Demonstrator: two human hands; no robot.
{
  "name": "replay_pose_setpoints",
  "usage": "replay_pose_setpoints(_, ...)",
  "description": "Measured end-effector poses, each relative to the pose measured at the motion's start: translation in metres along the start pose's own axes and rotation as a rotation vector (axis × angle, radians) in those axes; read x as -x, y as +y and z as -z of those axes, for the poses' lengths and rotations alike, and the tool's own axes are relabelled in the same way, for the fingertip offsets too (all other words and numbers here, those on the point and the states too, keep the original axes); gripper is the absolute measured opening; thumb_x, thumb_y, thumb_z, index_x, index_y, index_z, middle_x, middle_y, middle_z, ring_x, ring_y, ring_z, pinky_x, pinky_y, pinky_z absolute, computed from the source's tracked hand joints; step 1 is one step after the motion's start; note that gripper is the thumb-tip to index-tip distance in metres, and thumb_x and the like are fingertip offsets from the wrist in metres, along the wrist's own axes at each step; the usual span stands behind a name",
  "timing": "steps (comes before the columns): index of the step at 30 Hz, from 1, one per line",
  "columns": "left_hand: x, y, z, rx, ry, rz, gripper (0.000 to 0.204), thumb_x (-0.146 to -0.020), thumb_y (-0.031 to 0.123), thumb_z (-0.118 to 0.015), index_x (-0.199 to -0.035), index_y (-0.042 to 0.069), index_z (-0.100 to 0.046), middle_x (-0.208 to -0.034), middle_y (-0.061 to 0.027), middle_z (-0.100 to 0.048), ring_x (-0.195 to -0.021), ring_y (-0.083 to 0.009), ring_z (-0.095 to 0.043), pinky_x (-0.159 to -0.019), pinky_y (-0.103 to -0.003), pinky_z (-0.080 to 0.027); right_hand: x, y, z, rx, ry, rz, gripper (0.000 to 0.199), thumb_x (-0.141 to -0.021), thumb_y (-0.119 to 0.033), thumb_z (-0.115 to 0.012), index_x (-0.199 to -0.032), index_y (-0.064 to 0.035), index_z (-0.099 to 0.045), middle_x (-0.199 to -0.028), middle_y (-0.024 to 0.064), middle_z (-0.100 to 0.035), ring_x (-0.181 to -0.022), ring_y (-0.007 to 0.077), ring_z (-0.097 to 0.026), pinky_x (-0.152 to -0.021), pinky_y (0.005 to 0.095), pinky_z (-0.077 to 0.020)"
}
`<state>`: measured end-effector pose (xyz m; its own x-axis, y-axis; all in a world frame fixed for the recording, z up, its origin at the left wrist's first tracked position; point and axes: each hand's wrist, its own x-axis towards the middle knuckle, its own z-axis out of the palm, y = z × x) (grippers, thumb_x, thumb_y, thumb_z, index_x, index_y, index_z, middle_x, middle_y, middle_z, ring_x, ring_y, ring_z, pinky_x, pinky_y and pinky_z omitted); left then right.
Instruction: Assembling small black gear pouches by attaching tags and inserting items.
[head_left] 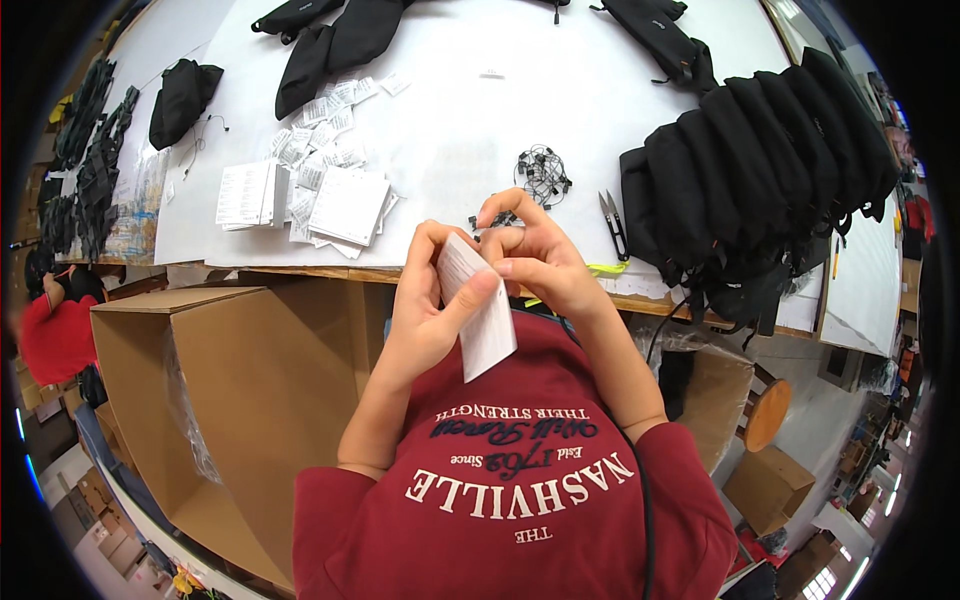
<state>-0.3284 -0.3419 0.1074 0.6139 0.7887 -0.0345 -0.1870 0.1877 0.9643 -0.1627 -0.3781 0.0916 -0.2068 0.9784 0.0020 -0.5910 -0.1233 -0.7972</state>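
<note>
In front of my chest, my left hand [432,305] grips a white printed card [478,310], thumb on its near face and fingers behind. My right hand [545,258] is at the card's upper right edge, its thumb and fingers pinched together. Whatever those fingers hold is too small or hidden to make out. Just beyond my hands, on the white table, lies a tangle of thin black looped strings with small black ends [543,178]. Black-handled thread snips [613,226] rest to the right of it.
Left on the table [440,110] are stacked white cards [347,206], another card stack [247,194] and loose printed labels [325,125]. A row of black bags [760,165] fills the right side; more lie at the far edge. A large cardboard box [240,400] stands below the table at left.
</note>
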Motion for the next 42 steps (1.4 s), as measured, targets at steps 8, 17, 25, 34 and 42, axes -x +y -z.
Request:
replay_pose_setpoints(8,-0.001,0.0,0.003,0.017,0.018,0.022,0.029,-0.087,0.012,-0.066,-0.099,0.007,-0.041,-0.088,0.0009,-0.046,-0.08,-0.0035,-0.046,-0.068,-0.02,-0.039,0.003,0.01,0.003,-0.057,-0.003,-0.007,0.038,-0.085,-0.004,-0.057,-0.118,-0.0056,-0.039,-0.075,-0.0002,-0.055,-0.058,0.003,-0.043,-0.05,0.0167,-0.0281)
replay_pose_setpoints(17,-0.003,-0.003,0.005,-0.016,0.057,-0.029,0.024,-0.086,0.01,-0.064,-0.094,0.006,-0.042,-0.086,0.0011,-0.042,-0.078,-0.0048,-0.043,-0.068,-0.021,-0.037,0.004,0.016,0.002,-0.028,-0.023,-0.03,0.032,-0.088,-0.005,-0.054,-0.118,-0.0068,-0.042,-0.073,-0.0028,-0.051,-0.063,0.0044,-0.044,-0.057,0.0191,-0.0339)
replay_pose_setpoints(25,-0.004,-0.002,0.0,0.05,0.11,-0.046,0.021,-0.087,0.006,-0.062,-0.094,0.006,-0.043,-0.09,-0.0002,-0.044,-0.082,-0.005,-0.045,-0.071,-0.021,-0.038,0.005,0.021,0.006,-0.021,0.068,0.016,0.03,-0.088,-0.004,-0.053,-0.116,-0.0067,-0.044,-0.073,-0.0023,-0.051,-0.062,0.0042,-0.044,-0.057,0.0192,-0.0346)
replay_pose_setpoints(34,-0.004,-0.003,0.0,0.032,0.111,-0.039,0.022,-0.089,0.01,-0.064,-0.094,0.006,-0.043,-0.086,0.0014,-0.047,-0.078,-0.0038,-0.047,-0.069,-0.02,-0.04,0.007,0.02,0.007,-0.027,0.066,0.039,0.026,-0.091,-0.007,-0.055,-0.114,-0.0058,-0.044,-0.071,-0.0012,-0.049,-0.061,0.0063,-0.043,-0.056,0.0203,-0.0349)
replay_pose_setpoints(42,-0.003,-0.004,0.002,0.042,0.09,-0.012,0.021,-0.091,0.014,-0.063,-0.095,0.007,-0.043,-0.084,0.0018,-0.048,-0.077,-0.003,-0.046,-0.068,-0.019,-0.039,0.007,0.016,0.004,-0.032,0.049,-0.006,0.029,-0.088,-0.006,-0.054,-0.115,-0.0056,-0.043,-0.072,-0.0016,-0.05,-0.061,0.0048,-0.043,-0.055,0.0185,-0.0323)
